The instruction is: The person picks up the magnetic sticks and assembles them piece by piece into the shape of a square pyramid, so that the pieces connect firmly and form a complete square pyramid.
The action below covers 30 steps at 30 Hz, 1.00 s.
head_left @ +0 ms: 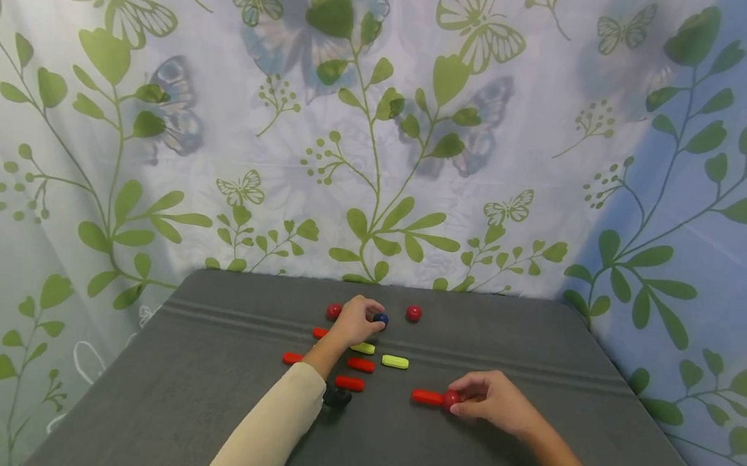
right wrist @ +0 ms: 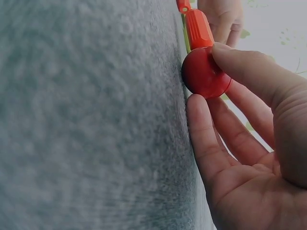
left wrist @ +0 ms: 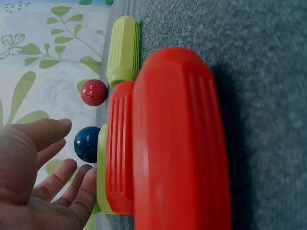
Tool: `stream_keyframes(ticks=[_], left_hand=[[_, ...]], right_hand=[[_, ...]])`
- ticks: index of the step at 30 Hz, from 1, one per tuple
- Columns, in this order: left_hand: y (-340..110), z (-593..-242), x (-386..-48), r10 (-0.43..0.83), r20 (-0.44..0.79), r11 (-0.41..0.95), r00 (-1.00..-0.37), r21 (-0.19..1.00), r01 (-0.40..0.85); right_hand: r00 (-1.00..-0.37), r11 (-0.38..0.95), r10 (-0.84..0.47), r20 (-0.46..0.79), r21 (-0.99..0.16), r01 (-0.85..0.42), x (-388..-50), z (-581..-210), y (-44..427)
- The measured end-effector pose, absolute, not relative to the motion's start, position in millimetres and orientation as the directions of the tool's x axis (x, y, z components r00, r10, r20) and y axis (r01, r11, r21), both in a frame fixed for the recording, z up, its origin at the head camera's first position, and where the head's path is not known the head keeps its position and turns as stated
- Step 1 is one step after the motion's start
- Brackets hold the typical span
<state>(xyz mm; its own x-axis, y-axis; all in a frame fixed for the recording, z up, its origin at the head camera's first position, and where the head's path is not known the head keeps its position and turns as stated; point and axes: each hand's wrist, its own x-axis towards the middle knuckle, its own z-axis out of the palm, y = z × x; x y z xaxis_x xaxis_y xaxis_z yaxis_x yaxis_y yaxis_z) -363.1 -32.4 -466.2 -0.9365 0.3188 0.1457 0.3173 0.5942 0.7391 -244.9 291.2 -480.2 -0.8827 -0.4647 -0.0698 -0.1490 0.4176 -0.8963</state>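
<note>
Pale curtain [head_left: 370,156] fabric printed with green leaves and butterflies hangs behind a grey table [head_left: 173,377]. Over that surface, the right hand [head_left: 496,403] pinches a red ball [head_left: 450,401] between thumb and fingertips; the ball touches the end of a red stick [head_left: 425,397] lying to its left. Farther across, the left hand [head_left: 354,320] has its thumb and fingers apart, curved about a blue ball [head_left: 379,319]; whether they touch it, I cannot tell. Just left of this hand sits a second red ball [head_left: 334,311], while a third red ball [head_left: 414,313] stands apart to its right. One yellow-green stick [head_left: 363,348] lies near the left wrist, another yellow-green stick [head_left: 396,362] just right of it. Two red sticks [head_left: 361,364] lie one nearer than the other, right of the left forearm; two more show to its left, partly covered. Beige cloth sleeve [head_left: 271,423] wraps that forearm.
</note>
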Motion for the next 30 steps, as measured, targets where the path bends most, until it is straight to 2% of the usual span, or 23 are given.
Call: stream_keyframes(ticks=[30], left_hand=[[-30.6,-472.4,-369.6,0.347,0.100,0.671,-0.932,0.668,0.321]], right_hand=[[-0.882,0.442,-0.462,-0.090,-0.886,-0.141,-250.6,-480.9,293.5]])
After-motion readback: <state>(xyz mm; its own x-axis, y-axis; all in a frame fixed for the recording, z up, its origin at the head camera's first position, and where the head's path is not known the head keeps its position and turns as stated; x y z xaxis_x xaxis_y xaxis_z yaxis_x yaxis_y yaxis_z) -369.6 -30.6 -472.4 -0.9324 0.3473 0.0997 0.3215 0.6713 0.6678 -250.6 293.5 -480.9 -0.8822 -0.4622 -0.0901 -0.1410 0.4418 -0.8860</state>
